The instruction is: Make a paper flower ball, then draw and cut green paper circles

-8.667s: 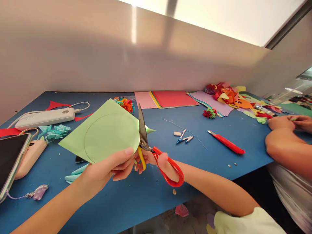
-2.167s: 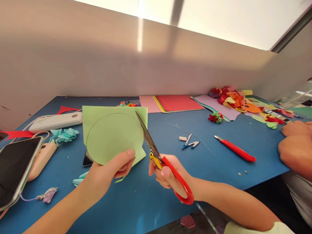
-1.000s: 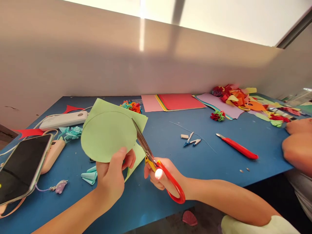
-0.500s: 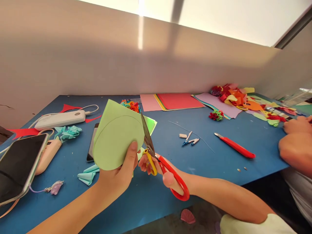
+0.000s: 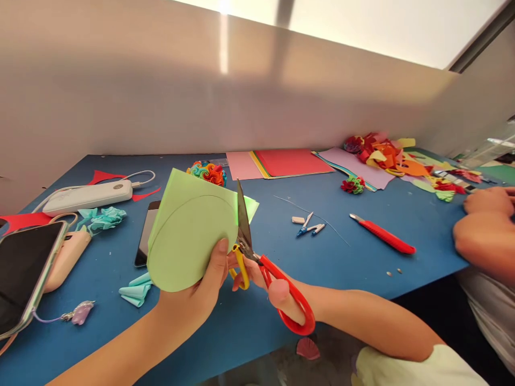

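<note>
My left hand grips a light green sheet of paper, thumb on its front face. A curved pencil line runs across the paper, and its lower edge is rounded. More green layers stick out behind it at the right. My right hand holds scissors with one red and one yellow handle loop, the thumb through the red loop. The scissor blades point upward at the paper's right edge, one blade in front of the green layers. Part of the right fingers is hidden behind the yellow loop.
At left lie phones, a white power bank and teal crumpled paper. Coloured sheets lie at the back. A compass, a red utility knife and paper scraps are to the right, near another person's arms.
The scissor blades have turned more upright and lie closer together along the paper's right edge. The paper has shifted slightly left and down in view.
</note>
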Demonstrator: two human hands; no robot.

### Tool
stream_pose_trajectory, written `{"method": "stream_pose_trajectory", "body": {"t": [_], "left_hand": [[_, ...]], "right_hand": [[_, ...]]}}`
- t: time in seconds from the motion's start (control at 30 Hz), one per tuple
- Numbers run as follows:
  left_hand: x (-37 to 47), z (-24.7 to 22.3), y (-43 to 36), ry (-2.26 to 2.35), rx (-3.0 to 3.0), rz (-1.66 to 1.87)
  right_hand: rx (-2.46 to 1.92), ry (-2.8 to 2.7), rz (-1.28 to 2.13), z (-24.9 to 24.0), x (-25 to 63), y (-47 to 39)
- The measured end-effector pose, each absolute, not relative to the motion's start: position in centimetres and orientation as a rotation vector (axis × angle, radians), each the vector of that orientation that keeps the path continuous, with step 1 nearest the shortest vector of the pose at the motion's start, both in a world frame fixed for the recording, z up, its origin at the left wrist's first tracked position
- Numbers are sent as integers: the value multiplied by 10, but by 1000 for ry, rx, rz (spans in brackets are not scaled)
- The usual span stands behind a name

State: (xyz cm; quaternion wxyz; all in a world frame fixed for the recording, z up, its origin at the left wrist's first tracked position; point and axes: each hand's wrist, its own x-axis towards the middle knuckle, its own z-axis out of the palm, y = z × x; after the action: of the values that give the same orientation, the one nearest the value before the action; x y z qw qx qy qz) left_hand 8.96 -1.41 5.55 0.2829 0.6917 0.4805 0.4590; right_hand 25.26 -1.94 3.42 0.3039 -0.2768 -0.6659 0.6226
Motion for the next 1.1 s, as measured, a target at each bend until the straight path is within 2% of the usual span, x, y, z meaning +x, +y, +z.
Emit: {"method": "stream_pose_trajectory", "body": {"t": [0.13,0.57,1.1], "left_hand": [[90,54,-15,1267,1913,1190],[88,44,-15,1295,1734,1120],[88,46,-13,1187,1654,1100]], "right_hand": [[-565,-1752,1666,29,249,-20],[-644,-1637,1674,12,247,-21],[-722,-1439,1822,24,246,-25]]}}
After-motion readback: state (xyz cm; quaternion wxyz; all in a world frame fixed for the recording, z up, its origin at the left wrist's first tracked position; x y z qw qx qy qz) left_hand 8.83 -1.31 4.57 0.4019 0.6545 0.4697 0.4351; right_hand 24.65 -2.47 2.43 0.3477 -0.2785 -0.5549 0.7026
